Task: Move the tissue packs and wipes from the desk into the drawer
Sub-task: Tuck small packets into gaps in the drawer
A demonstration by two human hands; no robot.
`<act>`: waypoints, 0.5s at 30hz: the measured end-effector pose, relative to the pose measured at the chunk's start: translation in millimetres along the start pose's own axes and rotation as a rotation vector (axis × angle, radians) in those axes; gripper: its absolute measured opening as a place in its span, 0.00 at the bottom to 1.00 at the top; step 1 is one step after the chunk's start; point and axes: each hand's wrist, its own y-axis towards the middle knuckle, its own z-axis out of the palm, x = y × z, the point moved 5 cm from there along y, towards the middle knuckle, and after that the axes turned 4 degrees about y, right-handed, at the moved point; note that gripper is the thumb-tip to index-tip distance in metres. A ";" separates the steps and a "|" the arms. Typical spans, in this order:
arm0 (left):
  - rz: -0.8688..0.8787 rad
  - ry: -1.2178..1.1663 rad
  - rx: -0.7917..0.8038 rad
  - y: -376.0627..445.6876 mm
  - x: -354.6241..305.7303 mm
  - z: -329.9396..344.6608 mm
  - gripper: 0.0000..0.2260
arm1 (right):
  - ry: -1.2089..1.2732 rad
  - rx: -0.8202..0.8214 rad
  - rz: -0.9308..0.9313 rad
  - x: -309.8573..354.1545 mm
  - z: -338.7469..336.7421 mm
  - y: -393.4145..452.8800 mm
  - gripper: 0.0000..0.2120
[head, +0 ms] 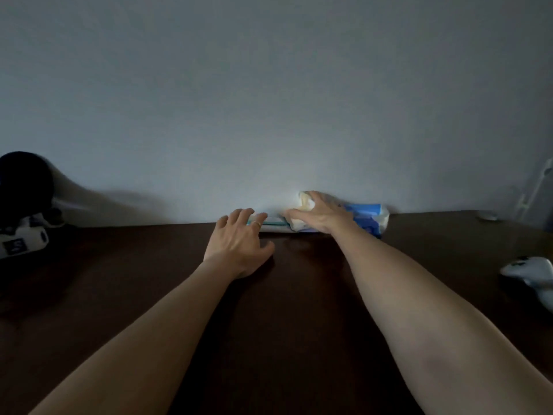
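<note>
Both bare forearms reach forward across the dark bench (299, 295) toward the wall (269, 85). At the far edge, the right hand (321, 215) lies over the end of a blue-and-white tissue pack (369, 218), its fingers curled onto the crumpled white wrapper. Just left of it, the left hand (239, 242), a ring on one finger, hovers with fingers spread and relaxed, their tips touching a flat white-and-teal wipes pack (273, 224) that lies against the wall between the two hands. Well right of the right hand sits a white controller (528, 272). Far left of the left hand stands a dark round thing (25, 178), too dim to name.
</note>
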 end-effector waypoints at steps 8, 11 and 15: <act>-0.086 -0.047 0.190 34.1 4.0 21.0 0.25 | 0.063 -0.076 -0.020 -7.2 12.9 -6.2 0.54; -0.077 -0.005 0.210 20.4 1.6 9.3 0.23 | 0.036 -0.061 -0.040 -6.1 9.2 -29.5 0.52; -0.072 0.023 0.220 -15.1 -3.6 -17.8 0.22 | -0.024 -0.054 -0.123 2.2 -1.3 -78.8 0.44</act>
